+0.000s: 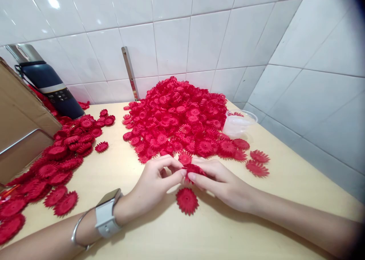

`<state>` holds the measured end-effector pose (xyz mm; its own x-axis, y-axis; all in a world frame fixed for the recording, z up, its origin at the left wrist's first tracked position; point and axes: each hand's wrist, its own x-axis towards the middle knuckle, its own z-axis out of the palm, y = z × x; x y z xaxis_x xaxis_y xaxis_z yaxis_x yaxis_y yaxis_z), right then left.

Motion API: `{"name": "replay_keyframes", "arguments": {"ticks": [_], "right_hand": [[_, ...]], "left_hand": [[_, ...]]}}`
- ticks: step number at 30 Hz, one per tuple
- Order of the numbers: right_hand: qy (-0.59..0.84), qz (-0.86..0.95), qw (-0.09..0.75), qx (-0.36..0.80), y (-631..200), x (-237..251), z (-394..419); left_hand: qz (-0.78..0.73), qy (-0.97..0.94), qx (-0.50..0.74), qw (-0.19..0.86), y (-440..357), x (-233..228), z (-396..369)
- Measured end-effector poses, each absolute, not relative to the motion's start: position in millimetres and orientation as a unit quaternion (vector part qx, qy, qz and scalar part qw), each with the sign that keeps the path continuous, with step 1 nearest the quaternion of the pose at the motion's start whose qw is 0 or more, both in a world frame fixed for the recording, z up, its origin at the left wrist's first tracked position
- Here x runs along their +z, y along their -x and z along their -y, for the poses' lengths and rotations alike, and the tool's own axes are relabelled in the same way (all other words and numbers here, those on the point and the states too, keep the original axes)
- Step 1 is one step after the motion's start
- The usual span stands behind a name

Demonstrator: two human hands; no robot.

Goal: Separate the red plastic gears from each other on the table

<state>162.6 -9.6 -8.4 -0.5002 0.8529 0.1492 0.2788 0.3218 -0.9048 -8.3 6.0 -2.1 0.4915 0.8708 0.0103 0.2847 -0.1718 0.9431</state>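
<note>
Between my two hands is a red fringed fabric flower piece (195, 170), pinched at its edges by the fingertips. My left hand (164, 176), with a watch and a bangle on its wrist, closes thumb and forefinger on the piece's left side. The thumb of my right hand (218, 182) presses on its near face, while the other fingers curl behind it, partly hidden. Just below the hands, a single flat red flower piece (187, 201) lies on the table. Another red piece (185, 158) shows right behind the held one, at the front of the pile.
A large heap of red flower pieces (176, 119) rises against the tiled wall (171, 35). More pieces (57, 165) lie at left, beside a cardboard box (25, 115) and a dark blue bottle (58, 85). A clear plastic tub (238, 125) stands at right on the pale table (285, 184).
</note>
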Motion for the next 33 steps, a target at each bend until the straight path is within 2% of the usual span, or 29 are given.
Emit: {"name": "replay_keyframes", "arguments": {"ticks": [8,12,17,20,23,29,33], "right_hand": [[0.399,0.714,0.365,0.444,-162.9,-12.2,10.6],[0.416,0.724,0.350,0.423,-163.3,-13.7,8.6],[0.433,0.736,0.328,0.404,-165.6,-15.0,7.7],[0.428,0.738,0.322,0.411,-166.6,-14.5,7.0],[0.416,0.730,0.325,0.433,-167.3,-13.1,6.5],[0.373,0.664,0.347,0.548,-167.1,-11.7,8.2],[0.384,0.617,0.374,0.576,-166.8,-12.7,8.8]], "left_hand": [[-0.399,-0.715,0.275,0.503,8.6,-2.5,-7.2],[-0.404,-0.720,0.274,0.493,9.0,-4.5,-7.0],[-0.440,-0.698,0.338,0.453,9.2,-4.3,-6.0],[-0.418,-0.731,0.312,0.441,9.1,-2.0,-4.6],[-0.395,-0.761,0.271,0.437,8.7,-0.4,-3.8],[-0.418,-0.705,0.311,0.481,8.9,-3.1,-6.7],[-0.397,-0.692,0.300,0.523,9.0,-2.0,-6.8]]}}
